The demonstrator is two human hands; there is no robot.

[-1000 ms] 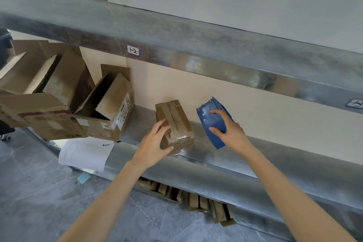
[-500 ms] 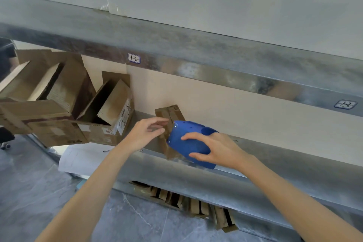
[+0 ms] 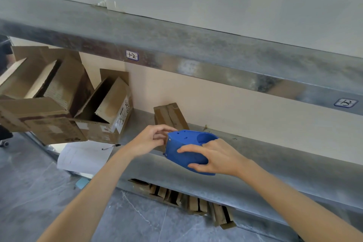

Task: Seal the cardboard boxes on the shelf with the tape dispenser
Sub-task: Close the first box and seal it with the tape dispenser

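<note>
right hand (image 3: 214, 158) grips the blue tape dispenser (image 3: 183, 143) over the shelf (image 3: 275, 143) front edge, small box (image 3: 170, 115) just behind. left hand (image 3: 148, 140) fingers curled at its nose, can't tell what they hold.

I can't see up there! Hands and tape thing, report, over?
Right hand grips blue tape dispenser. Left hand at its front edge, pinch unclear. Small closed box just behind, on shelf. Open boxes apart, left.

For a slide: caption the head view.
Right hand grips blue tape dispenser before small cardboard box on metal shelf; left hand at dispenser's front edge.
</note>
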